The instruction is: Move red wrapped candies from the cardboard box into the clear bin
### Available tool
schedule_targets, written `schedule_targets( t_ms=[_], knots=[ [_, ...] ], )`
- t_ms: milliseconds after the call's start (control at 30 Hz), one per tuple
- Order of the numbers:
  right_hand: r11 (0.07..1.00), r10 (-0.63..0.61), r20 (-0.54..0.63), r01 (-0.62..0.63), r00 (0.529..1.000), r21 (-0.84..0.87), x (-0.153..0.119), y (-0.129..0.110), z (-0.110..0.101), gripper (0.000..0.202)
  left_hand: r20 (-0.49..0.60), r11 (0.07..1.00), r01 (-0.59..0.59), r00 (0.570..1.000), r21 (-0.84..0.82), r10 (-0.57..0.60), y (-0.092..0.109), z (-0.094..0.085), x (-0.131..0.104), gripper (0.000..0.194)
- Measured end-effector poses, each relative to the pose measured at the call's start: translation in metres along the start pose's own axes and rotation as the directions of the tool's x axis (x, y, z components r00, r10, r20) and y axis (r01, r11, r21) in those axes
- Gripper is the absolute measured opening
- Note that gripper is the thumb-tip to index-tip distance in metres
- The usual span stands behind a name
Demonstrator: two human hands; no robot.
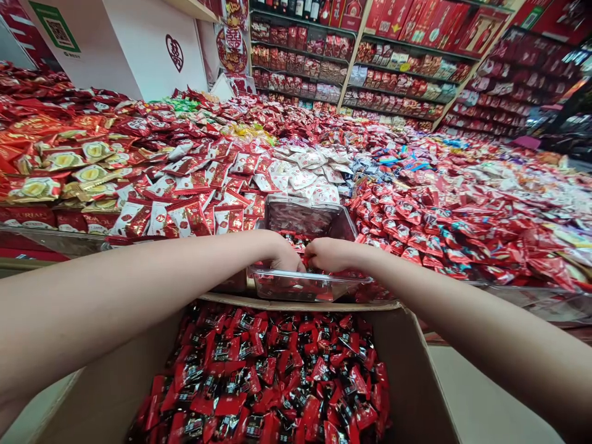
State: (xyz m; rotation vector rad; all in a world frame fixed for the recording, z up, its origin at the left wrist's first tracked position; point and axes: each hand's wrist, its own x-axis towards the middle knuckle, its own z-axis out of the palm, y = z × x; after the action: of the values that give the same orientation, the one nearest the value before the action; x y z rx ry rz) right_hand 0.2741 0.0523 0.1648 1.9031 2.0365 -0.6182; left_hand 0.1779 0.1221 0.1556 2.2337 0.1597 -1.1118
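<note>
Both of my hands reach down into a clear plastic bin (300,287) holding a few red-wrapped candies (296,240). My left hand (287,258) is bent at the wrist with its fingers pointing down, largely hidden behind the bin's front wall. Beside it, my right hand (327,254) has its fingers curled inward among the candies; whatever they hold is hidden. Directly below stands an open cardboard box (430,376) containing many red and black wrapped candies (272,370).
Red and white packets (185,213) heap up left of the bin, with durian-pictured packets (62,159) farther left. White packets (308,172) lie behind it. Red candies (416,222) pile up on the right. Stocked shelves (300,61) line the back, and a white partition (157,49) stands upper left.
</note>
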Motion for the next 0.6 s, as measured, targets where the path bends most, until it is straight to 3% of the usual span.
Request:
schedule_targets(
  t_ms=[300, 600],
  knots=[
    [0.996, -0.085, 0.142, 0.081, 0.986, 0.035, -0.0028, -0.0019, 0.0030, 0.033, -0.045, 1.000, 0.003, 0.999, 0.012, -0.002, -0.0058, 0.0008, 0.0037, 0.048],
    [0.989, -0.133, 0.101, 0.125, 0.986, 0.079, 0.0022, 0.0043, 0.0072, 0.045, -0.212, 0.990, 0.138, 0.969, 0.027, -0.130, -0.0025, 0.0012, 0.0048, 0.032]
  ],
)
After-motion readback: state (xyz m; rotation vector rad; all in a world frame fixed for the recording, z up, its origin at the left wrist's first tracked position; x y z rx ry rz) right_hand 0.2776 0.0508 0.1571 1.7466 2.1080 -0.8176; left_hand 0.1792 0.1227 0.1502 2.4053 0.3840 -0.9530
